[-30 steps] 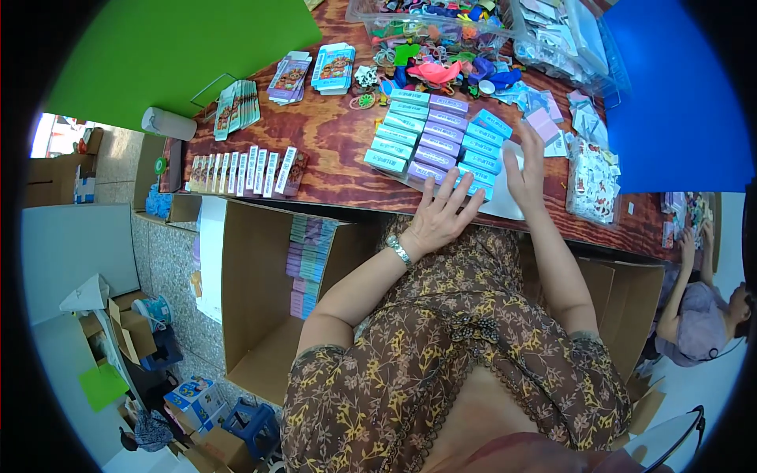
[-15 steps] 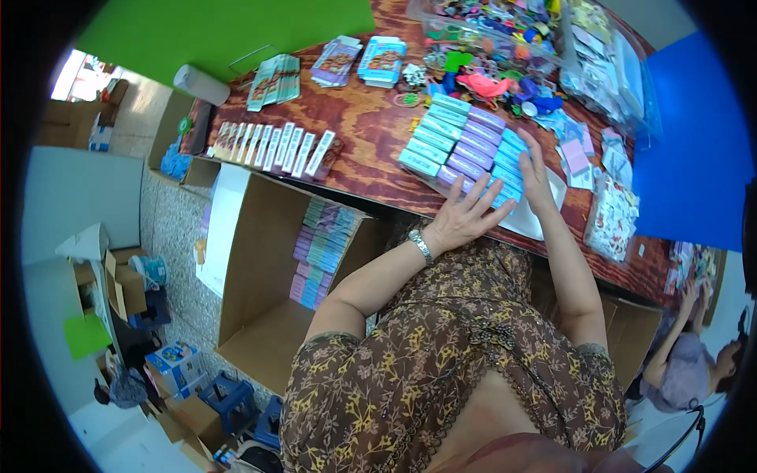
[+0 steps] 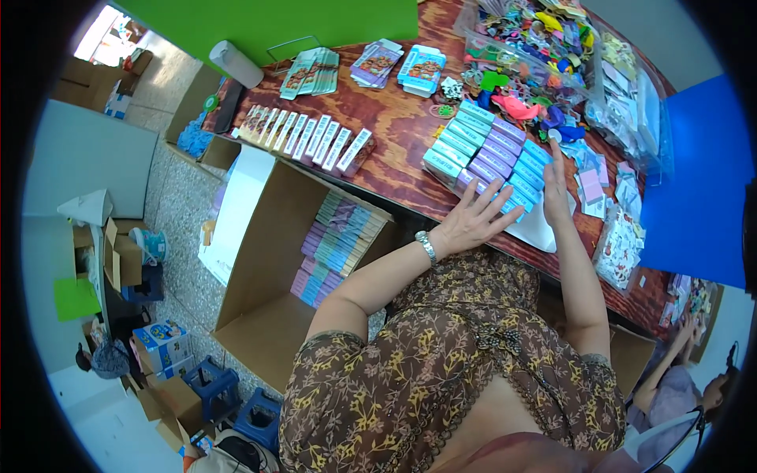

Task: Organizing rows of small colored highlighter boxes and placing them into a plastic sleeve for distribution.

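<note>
Small cartons stand packed in a block near the table's front edge: mint-green cartons [image 3: 455,142] on the left, purple cartons [image 3: 497,154] in the middle, blue cartons [image 3: 527,185] on the right. My left hand [image 3: 475,223] lies along the block's near side with its fingers spread, the tips at the front purple and blue cartons. Along the right side of the blue column, my right hand [image 3: 558,193] is held upright, its fingers stretched out. Neither hand grips anything. A white tray or sheet [image 3: 538,231] shows beneath, between the hands.
A leaning row of cartons [image 3: 303,140] lines the table's left front edge, with flat carton stacks [image 3: 311,72] behind. Clear bins [image 3: 528,59] of colourful small pieces stand at the back right. An open cardboard box [image 3: 260,260] holding cartons is below left. Another person [image 3: 670,394] works at far right.
The whole view has shifted, so the table sits further right and lower. My right hand's fingers now lie more along the blue column's side; my left hand stays at the front.
</note>
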A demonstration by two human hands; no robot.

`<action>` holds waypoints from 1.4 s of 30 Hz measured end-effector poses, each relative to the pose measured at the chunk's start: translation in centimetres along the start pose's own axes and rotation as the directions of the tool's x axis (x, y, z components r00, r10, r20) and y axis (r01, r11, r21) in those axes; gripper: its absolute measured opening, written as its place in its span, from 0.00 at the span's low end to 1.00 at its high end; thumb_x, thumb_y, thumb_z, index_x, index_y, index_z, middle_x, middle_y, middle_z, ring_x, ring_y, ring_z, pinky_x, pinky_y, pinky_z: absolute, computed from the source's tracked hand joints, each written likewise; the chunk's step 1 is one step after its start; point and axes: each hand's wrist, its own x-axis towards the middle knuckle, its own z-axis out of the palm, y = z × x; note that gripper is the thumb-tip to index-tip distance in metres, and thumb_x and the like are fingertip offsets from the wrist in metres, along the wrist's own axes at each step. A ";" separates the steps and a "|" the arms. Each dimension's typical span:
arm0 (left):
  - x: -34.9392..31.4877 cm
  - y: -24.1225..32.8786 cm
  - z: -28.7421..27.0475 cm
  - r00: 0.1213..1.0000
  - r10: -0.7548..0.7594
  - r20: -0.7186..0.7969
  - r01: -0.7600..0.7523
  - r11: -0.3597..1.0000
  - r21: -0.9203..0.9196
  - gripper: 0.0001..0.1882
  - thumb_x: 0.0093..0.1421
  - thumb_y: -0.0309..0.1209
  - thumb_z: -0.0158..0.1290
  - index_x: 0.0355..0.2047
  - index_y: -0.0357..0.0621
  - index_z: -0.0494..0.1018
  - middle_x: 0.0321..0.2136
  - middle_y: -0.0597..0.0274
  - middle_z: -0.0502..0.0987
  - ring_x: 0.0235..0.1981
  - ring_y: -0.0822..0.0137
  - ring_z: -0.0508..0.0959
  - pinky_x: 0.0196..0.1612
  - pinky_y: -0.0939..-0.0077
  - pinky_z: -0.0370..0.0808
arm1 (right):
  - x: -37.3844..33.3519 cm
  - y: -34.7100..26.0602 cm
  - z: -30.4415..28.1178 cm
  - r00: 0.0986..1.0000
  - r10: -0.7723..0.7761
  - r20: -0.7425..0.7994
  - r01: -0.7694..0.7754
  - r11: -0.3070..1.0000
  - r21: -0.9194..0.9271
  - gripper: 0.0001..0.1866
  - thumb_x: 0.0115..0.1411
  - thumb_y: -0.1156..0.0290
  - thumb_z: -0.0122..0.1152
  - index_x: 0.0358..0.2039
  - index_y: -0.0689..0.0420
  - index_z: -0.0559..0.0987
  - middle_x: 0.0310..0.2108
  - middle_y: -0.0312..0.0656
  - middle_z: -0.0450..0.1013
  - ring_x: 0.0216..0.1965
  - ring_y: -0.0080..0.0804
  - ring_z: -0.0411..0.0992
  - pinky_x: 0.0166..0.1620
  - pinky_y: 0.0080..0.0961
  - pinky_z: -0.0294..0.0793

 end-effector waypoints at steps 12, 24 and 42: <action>-0.9 -1.1 -0.5 0.999 -0.042 0.005 0.042 0.998 -0.048 0.34 0.57 0.43 0.59 0.63 0.56 0.65 0.65 0.49 0.59 0.68 0.46 0.56 0.63 0.35 0.53 | 2.0 -0.4 -1.7 0.998 0.004 0.062 0.003 0.993 -0.119 0.33 0.71 0.59 0.47 0.71 0.58 0.52 0.70 0.45 0.52 0.70 0.39 0.52 0.69 0.34 0.49; -5.9 -9.4 -11.6 0.308 -0.844 -0.439 0.723 0.507 -0.468 0.18 0.57 0.24 0.54 0.48 0.34 0.69 0.41 0.48 0.71 0.39 0.50 0.72 0.47 0.60 0.70 | 7.3 -18.1 12.7 0.637 -0.388 0.667 0.678 0.694 -0.243 0.33 0.55 0.71 0.67 0.62 0.54 0.68 0.59 0.51 0.66 0.59 0.48 0.67 0.58 0.41 0.69; -14.4 -21.4 -12.9 0.357 -0.894 -0.270 0.921 0.385 -0.057 0.22 0.54 0.37 0.61 0.45 0.34 0.73 0.40 0.45 0.73 0.43 0.47 0.73 0.48 0.57 0.72 | 8.6 -10.5 29.4 0.493 -0.159 0.856 0.823 0.403 -0.399 0.42 0.57 0.80 0.51 0.69 0.30 0.57 0.69 0.54 0.49 0.59 0.58 0.64 0.54 0.43 0.75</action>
